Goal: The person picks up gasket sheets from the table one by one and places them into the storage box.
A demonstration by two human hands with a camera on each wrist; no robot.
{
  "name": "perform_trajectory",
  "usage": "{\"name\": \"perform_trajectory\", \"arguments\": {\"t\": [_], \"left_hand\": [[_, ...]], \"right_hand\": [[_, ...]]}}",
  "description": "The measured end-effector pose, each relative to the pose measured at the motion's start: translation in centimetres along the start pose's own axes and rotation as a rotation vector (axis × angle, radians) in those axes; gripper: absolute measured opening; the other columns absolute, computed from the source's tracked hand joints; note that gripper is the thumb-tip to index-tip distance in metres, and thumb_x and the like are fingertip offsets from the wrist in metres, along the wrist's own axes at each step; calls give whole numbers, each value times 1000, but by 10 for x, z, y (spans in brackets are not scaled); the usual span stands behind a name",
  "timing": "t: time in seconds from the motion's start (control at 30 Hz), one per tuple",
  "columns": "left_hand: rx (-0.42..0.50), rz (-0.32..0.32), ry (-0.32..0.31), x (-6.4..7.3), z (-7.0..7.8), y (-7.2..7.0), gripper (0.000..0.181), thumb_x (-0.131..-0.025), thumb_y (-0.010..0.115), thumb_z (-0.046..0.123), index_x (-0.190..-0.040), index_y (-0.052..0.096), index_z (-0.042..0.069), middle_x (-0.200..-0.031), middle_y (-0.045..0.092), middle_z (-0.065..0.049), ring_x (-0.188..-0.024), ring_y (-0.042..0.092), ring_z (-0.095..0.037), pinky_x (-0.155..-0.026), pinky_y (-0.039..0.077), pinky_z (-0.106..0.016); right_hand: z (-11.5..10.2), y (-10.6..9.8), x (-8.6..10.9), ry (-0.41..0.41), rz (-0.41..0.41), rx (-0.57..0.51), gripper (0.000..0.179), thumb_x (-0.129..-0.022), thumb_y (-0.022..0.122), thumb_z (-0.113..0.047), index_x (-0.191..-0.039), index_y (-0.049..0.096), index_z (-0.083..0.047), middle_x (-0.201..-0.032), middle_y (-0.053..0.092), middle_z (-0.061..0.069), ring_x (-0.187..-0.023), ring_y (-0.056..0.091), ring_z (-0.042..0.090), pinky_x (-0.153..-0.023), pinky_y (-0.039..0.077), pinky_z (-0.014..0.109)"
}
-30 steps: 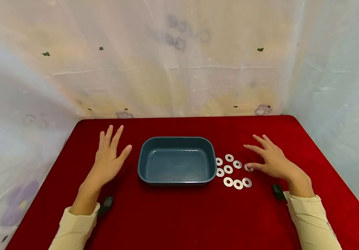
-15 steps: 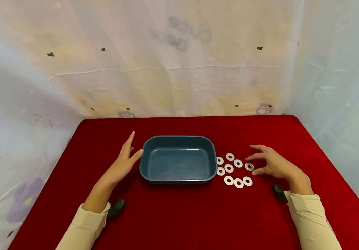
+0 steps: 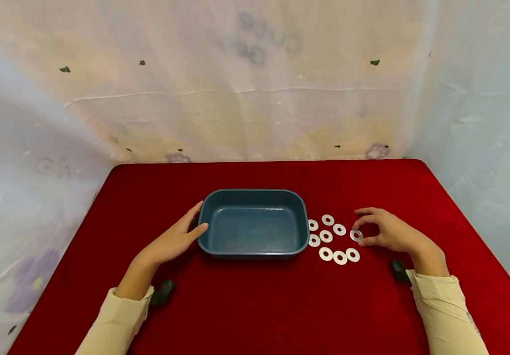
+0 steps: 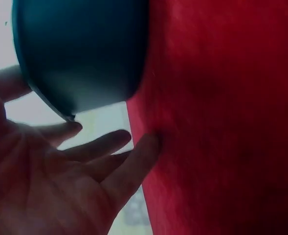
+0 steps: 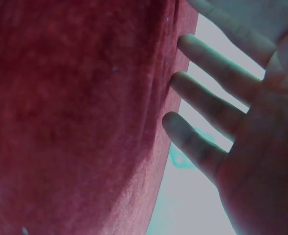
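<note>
A blue-grey rectangular plastic tub [image 3: 255, 254] stands mid-table. My left hand [image 3: 172, 240] holds its left end, with the thumb over the rim and the fingers outside. In the left wrist view the index fingertip is right at the rim of the tub [image 4: 80, 58], and the lower fingers [image 4: 134, 166] reach down to the cloth. My right hand [image 3: 390, 231] pinches a flat metal washer [image 3: 356, 235] by its edges between thumb and index finger, close on the cloth. In the right wrist view the other fingers [image 5: 202, 100] are spread; the washer is out of sight.
Several more flat washers [image 3: 340, 258] lie loose between the tub and the right hand, two against the tub's right side. Red cloth [image 3: 255, 305] covers the table. Pale patterned sheets [image 3: 237, 113] hang behind and at both sides.
My left hand has moved right from beside the tub onto its left rim. My right thumb and index finger have come together around the outermost washer. The tub has stayed put.
</note>
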State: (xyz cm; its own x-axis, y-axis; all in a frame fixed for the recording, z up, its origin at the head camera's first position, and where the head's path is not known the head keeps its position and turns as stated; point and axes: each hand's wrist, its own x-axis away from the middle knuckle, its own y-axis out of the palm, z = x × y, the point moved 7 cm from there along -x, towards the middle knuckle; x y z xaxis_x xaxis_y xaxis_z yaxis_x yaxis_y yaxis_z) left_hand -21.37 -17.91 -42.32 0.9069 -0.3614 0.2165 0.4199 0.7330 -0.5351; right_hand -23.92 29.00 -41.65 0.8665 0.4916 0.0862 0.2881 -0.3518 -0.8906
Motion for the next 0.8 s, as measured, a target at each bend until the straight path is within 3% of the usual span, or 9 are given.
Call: {"name": "perform_trajectory", "arguments": {"t": [0.13,0.37,0.57,0.7,0.8], "left_hand": [[-89,-7,2,3,-2,1,74,-105,42,49,-162,6,17,-167,8,-15,-153,10,-42,-117,17,-67],[-129,-22,-22,3,-6,-1,76,-103,40,56,-161,12,15,-167,10,-15,-153,13,-41,-118,18,-66],[-152,-28,-22,4,-10,-2,77,-103,40,57,-161,12,16,-167,9,-15,-153,11,-42,-117,16,-68],[-146,-27,6,3,-9,-1,75,-103,41,57,-161,15,17,-167,11,-14,-153,14,-41,-117,18,-67],[-164,-20,8,3,-9,-1,74,-103,40,57,-161,16,18,-167,13,-13,-153,16,-40,-117,19,-67]], "right_hand": [[0,1,1,1,5,-10,23,-80,84,-25,-99,73,-21,-137,56,20,-128,48,43,-103,38,60],[5,0,2,22,26,-21,22,-80,82,-16,-100,74,-20,-137,57,17,-129,48,40,-104,38,58],[4,-2,4,-25,27,17,23,-82,81,-18,-105,77,-22,-136,59,14,-129,51,39,-103,39,56],[1,-4,6,-71,36,55,26,-79,84,-22,-105,78,-23,-131,61,13,-124,54,37,-99,43,51],[2,-5,5,-80,52,58,26,-77,86,-23,-102,78,-24,-118,65,6,-112,58,27,-93,46,41]]}}
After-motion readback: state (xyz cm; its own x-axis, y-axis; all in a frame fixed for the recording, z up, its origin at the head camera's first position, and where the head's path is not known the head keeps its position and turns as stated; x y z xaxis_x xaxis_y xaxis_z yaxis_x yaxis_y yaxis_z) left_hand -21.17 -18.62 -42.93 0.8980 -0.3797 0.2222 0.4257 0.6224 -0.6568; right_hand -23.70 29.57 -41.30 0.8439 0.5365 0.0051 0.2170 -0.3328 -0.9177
